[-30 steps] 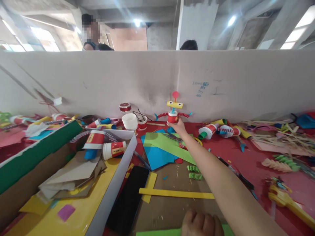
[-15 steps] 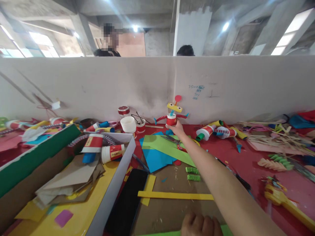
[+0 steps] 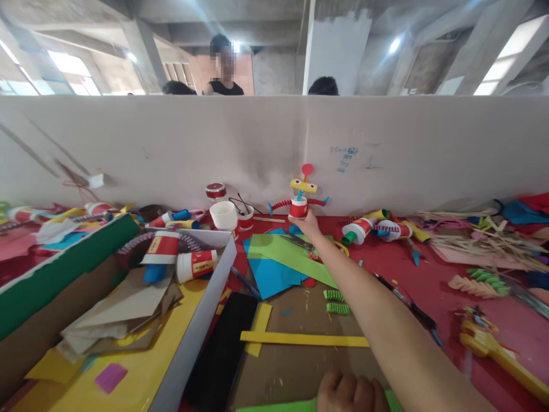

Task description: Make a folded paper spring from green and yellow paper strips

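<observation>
A paper-cup figure [image 3: 299, 208] stands upright by the wall, with a yellow tube head, round eyes, a red disc on top and red folded arms with blue ends. My right hand [image 3: 305, 222] is closed around the lower part of its red and white cup, my forearm reaching across the table from the lower right. At the bottom edge my left hand [image 3: 349, 393] is curled into a fist over a green paper strip [image 3: 278, 407], which shows on both sides of it. A yellow strip [image 3: 304, 340] lies just beyond that fist.
A box [image 3: 210, 292] with cups and paper scraps stands at left, beside a black phone [image 3: 223, 349]. Green and blue sheets [image 3: 272, 269], folded green pieces [image 3: 337, 309], a cutter [image 3: 407, 306] and a yellow glue gun [image 3: 493, 352] lie around. People show beyond the wall [image 3: 171, 137].
The standing person beyond the wall has moved to the right, and another head now shows at left. The view has shifted slightly. My hands have hardly moved.
</observation>
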`<state>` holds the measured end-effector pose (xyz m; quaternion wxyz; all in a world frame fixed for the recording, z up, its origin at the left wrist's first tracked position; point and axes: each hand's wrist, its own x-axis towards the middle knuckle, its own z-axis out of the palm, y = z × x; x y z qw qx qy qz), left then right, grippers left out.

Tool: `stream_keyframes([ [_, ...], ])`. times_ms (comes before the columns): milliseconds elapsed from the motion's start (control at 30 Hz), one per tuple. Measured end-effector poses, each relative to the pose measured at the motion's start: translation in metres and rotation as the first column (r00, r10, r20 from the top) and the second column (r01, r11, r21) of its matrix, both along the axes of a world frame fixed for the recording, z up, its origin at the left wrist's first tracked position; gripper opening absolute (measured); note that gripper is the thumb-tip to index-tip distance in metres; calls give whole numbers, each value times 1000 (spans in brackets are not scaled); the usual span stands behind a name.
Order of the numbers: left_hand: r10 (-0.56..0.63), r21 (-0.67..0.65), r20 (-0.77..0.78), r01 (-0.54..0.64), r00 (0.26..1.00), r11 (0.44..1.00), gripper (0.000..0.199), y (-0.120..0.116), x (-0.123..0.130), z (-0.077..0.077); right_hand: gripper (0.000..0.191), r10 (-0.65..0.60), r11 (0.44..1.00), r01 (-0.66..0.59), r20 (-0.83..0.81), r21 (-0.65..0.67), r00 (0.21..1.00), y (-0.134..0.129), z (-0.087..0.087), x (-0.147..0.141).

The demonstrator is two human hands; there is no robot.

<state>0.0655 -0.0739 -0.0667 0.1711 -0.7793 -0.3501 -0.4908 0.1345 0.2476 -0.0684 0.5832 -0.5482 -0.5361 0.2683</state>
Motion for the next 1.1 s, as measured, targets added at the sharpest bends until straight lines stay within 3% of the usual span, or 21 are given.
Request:
stream_keyframes([
  [433, -45, 11, -52, 46, 998, 999, 22, 0, -5, 4, 64, -23, 999, 24, 34, -32, 999, -4, 7, 4],
  [567, -60, -6, -39, 60, 997, 998, 16, -2, -5, 5, 59, -42, 995, 47, 63, -90, 997, -17, 9, 5],
  [733, -138, -141, -117, 121, 984, 983, 3, -9, -11, 10, 60, -117, 973, 133, 94, -189, 989, -46, 18, 16],
  [833, -219, -302, -250, 138, 943, 943, 5, -13, -17, 17, 55, -164, 960, 181, 94, -215, 982, -80, 31, 31],
  [933, -336, -519, -353, 116, 873, 847, 11, -11, -27, 29, 45, -159, 962, 170, 68, -212, 985, -136, 50, 56],
  [1000, -289, -577, -354, 36, 890, 816, 19, -3, -35, 41, 37, -7, 986, 22, 91, -165, 996, -188, 62, 76],
  [1100, -71, -651, -334, -175, 940, 739, 26, 9, -49, 62, 24, 202, 967, -140, 302, -213, 932, -278, 69, 102],
])
